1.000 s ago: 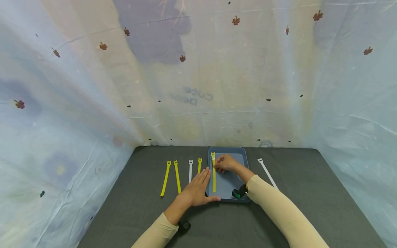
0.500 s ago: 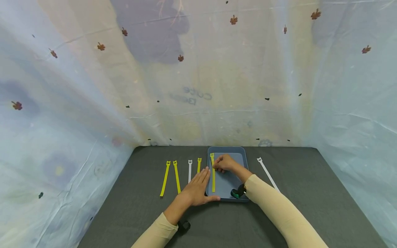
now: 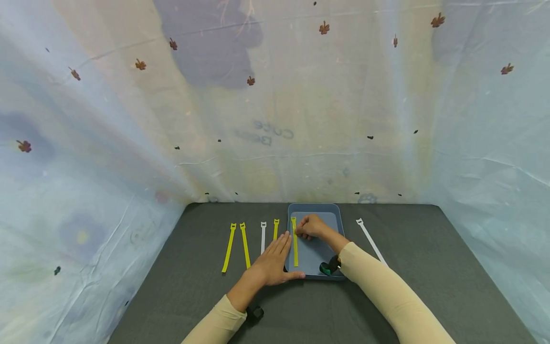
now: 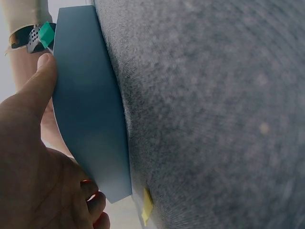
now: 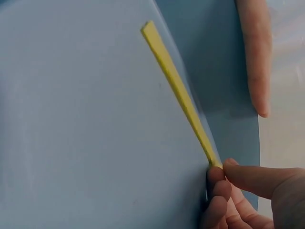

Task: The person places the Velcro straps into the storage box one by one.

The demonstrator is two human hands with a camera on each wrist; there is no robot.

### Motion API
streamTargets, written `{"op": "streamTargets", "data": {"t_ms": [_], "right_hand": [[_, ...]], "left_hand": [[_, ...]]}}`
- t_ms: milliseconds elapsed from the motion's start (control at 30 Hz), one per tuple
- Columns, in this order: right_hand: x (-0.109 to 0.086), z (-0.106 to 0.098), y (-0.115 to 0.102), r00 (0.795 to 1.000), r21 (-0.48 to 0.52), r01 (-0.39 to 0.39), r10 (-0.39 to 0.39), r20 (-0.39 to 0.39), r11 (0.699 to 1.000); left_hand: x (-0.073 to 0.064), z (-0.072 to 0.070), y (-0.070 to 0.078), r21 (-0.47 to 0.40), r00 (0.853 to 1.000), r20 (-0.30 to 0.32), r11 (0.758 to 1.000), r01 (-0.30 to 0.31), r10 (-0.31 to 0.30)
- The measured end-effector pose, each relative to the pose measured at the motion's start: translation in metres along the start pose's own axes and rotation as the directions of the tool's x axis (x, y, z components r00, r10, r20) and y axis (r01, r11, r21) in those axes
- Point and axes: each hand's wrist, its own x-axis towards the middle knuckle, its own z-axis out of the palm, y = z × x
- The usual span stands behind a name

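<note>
A yellow cable tie strap (image 3: 295, 253) with a slotted head lies lengthwise along the left side of a blue-grey tray (image 3: 318, 209). My right hand (image 3: 312, 226) pinches this strap between thumb and fingers, seen closely in the right wrist view, where the strap (image 5: 178, 90) slants away from the fingertips. My left hand (image 3: 272, 263) rests on the tray's near left corner, fingers straight along the left rim and thumb on the near rim. In the left wrist view, the thumb touches the upper edge of the tray wall (image 4: 90, 95).
Left of the tray lie two yellow straps (image 3: 229, 248) (image 3: 245, 243), a white strap (image 3: 263, 236) and another yellow one (image 3: 276, 229), partly behind my left hand. A white strap (image 3: 370, 240) lies to the right, partly under my right forearm. A patterned curtain (image 3: 275, 105) surrounds the dark table (image 3: 172, 296).
The slotted end of the yellow strap in the tray has shifted slightly down and nearer to me. Both hands stay in about the same place.
</note>
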Motion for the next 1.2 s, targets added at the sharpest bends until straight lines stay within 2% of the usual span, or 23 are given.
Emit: {"op": "streamTargets", "data": {"t_ms": [333,533,733,933,1200], "right_hand": [[-0.009,-0.004,-0.006,1.0,-0.023,0.008,-0.007,0.019,1.0],[-0.021,-0.011,-0.012,0.995,-0.058,0.064,-0.06,0.081,0.996],[-0.034,-0.023,-0.016,0.989,-0.049,0.061,-0.053,0.141,0.997],[-0.044,-0.038,-0.011,0.99,-0.017,0.067,-0.064,0.128,0.998],[-0.056,-0.059,0.003,0.988,0.019,0.133,-0.134,0.082,0.991]], "left_hand": [[-0.001,-0.001,0.0,-0.035,1.0,0.005,0.999,-0.015,0.016],[-0.001,-0.002,0.001,-0.027,1.0,0.004,1.0,-0.008,0.008],[-0.001,-0.003,0.002,-0.02,1.0,0.007,1.0,0.007,-0.007],[-0.001,-0.002,0.002,-0.021,1.0,0.02,1.0,0.02,-0.019],[-0.001,-0.002,0.002,-0.027,1.0,0.018,0.999,0.019,-0.018]]}}
